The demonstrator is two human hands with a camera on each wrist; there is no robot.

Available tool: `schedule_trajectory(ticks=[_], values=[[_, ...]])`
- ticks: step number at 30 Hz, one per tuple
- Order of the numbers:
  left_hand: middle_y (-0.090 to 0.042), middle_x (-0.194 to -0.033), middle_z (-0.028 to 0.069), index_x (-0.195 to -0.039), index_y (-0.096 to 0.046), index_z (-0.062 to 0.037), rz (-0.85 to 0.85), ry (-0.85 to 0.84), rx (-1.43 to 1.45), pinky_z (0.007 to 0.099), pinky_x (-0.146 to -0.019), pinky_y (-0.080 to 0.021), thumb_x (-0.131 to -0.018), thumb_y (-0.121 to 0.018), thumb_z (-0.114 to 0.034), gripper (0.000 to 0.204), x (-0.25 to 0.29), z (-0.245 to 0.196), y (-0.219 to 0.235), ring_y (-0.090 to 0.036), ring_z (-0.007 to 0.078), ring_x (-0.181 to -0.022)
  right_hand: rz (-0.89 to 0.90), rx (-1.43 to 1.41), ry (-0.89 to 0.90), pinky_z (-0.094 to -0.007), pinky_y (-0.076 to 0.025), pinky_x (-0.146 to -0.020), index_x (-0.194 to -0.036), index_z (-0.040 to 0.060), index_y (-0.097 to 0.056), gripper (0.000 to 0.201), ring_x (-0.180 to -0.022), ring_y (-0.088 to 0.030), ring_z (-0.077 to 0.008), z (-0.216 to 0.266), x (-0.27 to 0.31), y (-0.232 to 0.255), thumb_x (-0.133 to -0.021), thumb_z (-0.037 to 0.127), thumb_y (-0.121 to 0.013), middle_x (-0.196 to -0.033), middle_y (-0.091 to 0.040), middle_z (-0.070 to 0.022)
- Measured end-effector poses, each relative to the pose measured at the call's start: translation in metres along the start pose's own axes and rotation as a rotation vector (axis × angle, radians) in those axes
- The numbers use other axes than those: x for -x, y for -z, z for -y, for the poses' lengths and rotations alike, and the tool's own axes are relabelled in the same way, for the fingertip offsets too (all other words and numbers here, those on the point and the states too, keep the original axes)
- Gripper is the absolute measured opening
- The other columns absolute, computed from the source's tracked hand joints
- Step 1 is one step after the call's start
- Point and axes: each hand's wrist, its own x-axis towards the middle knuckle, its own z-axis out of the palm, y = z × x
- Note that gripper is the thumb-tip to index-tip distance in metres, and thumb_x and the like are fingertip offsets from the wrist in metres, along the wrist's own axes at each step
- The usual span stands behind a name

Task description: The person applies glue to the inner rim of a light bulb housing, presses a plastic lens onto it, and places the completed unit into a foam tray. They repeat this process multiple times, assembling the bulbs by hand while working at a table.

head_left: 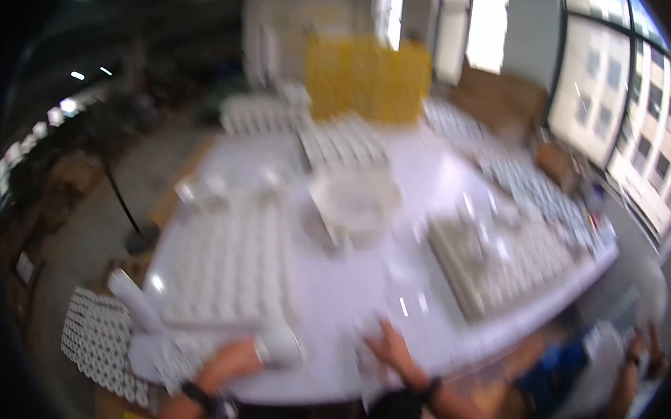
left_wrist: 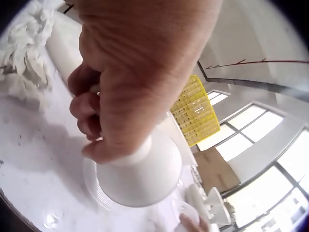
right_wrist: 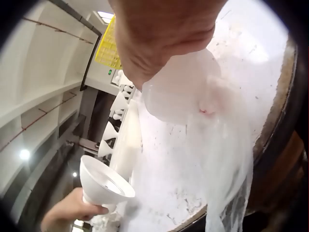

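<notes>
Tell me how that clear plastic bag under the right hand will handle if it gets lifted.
The plastic bag is thin, see-through and crumpled, so probably floppy and very light. It drapes over the table edge, so a push would likely slide it. The right hand rests on it.

A white plastic funnel [left_wrist: 140, 176] sits at the near left edge of the table, held by its narrow neck, its wide flared mouth turned outward and tilted. To its right, at the near edge, lies a clear thin plastic bag [right_wrist: 212, 140], crumpled and translucent, draped over the table's rim.
</notes>
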Motion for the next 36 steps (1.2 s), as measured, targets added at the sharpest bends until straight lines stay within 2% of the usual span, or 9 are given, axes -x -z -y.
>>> schedule_trajectory(ticks=[1,5,10,14,18,20,27,32,36], values=[[-0.064,-0.099,0.016,-0.1,-0.061,-0.0084,-0.096,0.073,0.037,0.0423,-0.082,-0.047,-0.069,-0.065,-0.029,0.037,0.003,0.0,-0.002,-0.059,0.0348,-0.096,-0.187,0.007,0.247,-0.0412,-0.048,-0.077,-0.124,0.0018,-0.046,0.058,-0.091,-0.061,-0.0342,-0.02,-0.006,-0.008,-0.078,0.03,-0.067,-0.104,-0.061,-0.0203],[-0.064,-0.095,0.0188,-0.104,-0.059,-0.009,-0.035,0.235,0.11,0.044,-0.081,-0.048,-0.074,-0.056,-0.031,0.038,0.012,-0.01,0.014,-0.06,0.0379,-0.091,-0.129,-0.584,-0.189,-0.0312,-0.048,-0.076,-0.111,-0.0019,-0.053,0.036,-0.089,-0.06,-0.0217,0.006,-0.012,0.021,-0.08,0.014,-0.063,-0.097,-0.062,-0.0133],[-0.065,-0.095,0.019,-0.105,-0.06,-0.0066,-0.267,0.219,0.445,0.039,-0.079,-0.049,-0.072,-0.068,-0.031,0.042,0.05,-0.023,-0.007,-0.062,0.0326,-0.092,-0.129,-0.904,-0.183,-0.0269,-0.047,-0.073,-0.111,-0.0011,-0.051,0.029,-0.082,-0.057,-0.015,-0.004,-0.004,0.031,-0.082,0.005,-0.053,-0.094,-0.059,-0.0081],[-0.066,-0.096,0.0061,-0.104,-0.061,0.0003,-0.292,0.136,1.117,0.0292,-0.078,-0.048,-0.067,-0.078,-0.012,0.042,0.082,-0.043,-0.033,-0.06,0.0132,-0.09,-0.171,-0.414,-0.027,-0.0285,-0.047,-0.075,-0.11,-0.0033,-0.055,0.032,-0.085,-0.058,-0.0153,0.01,0.0,0.04,-0.083,0.014,-0.061,-0.094,-0.062,-0.0126],[-0.062,-0.08,0.0081,-0.109,-0.053,0.0004,0.027,0.112,1.36,0.0251,-0.049,-0.045,-0.072,-0.075,-0.013,0.046,0.109,-0.059,-0.044,-0.055,0.0117,-0.058,-0.132,-0.371,-0.041,-0.0277,-0.047,-0.075,-0.107,0.0014,-0.059,0.031,-0.082,-0.061,-0.0165,0.062,0.032,0.066,-0.082,0.017,-0.066,-0.091,-0.065,-0.0126],[-0.058,-0.081,0.0091,-0.117,-0.043,-0.0003,0.032,-0.143,1.749,0.0216,-0.04,-0.038,-0.074,-0.074,-0.018,0.056,0.117,-0.077,-0.05,-0.047,0.0091,-0.047,-0.102,-0.352,0.083,-0.0284,-0.048,-0.073,-0.105,0.0033,-0.061,0.027,-0.083,-0.063,-0.0204,0.072,0.046,0.073,-0.081,0.013,-0.066,-0.093,-0.065,-0.0132],[-0.059,-0.096,0.0127,-0.124,-0.04,-0.0009,0.09,-0.067,1.911,0.0224,-0.04,-0.042,-0.081,-0.067,-0.016,0.053,0.123,-0.106,-0.047,-0.056,0.0122,-0.055,-0.051,-0.205,0.363,-0.0308,-0.051,-0.066,-0.106,0.0094,-0.062,0.029,-0.076,-0.064,-0.0256,0.119,0.082,0.101,-0.078,0.008,-0.067,-0.09,-0.065,-0.0111],[-0.057,-0.113,0.013,-0.123,-0.045,0.0018,0.243,0.019,2.13,0.0348,-0.092,-0.047,-0.086,-0.058,-0.012,0.041,0.129,-0.104,-0.071,-0.058,0.0217,-0.105,0.025,-0.105,0.49,-0.0297,-0.046,-0.052,-0.1,0.0105,-0.065,0.029,-0.057,-0.059,-0.0225,0.135,0.094,0.114,-0.072,0.016,-0.073,-0.068,-0.061,-0.0072],[-0.059,-0.108,0.0116,-0.118,-0.048,0.0031,0.323,0.003,1.99,0.0304,-0.081,-0.051,-0.089,-0.055,-0.02,0.038,0.131,-0.096,-0.1,-0.06,0.0183,-0.095,0.012,-0.051,0.636,-0.0295,-0.04,-0.046,-0.1,0.0115,-0.065,0.032,-0.048,-0.05,-0.0184,0.14,0.096,0.115,-0.07,0.014,-0.075,-0.056,-0.05,-0.0025]])
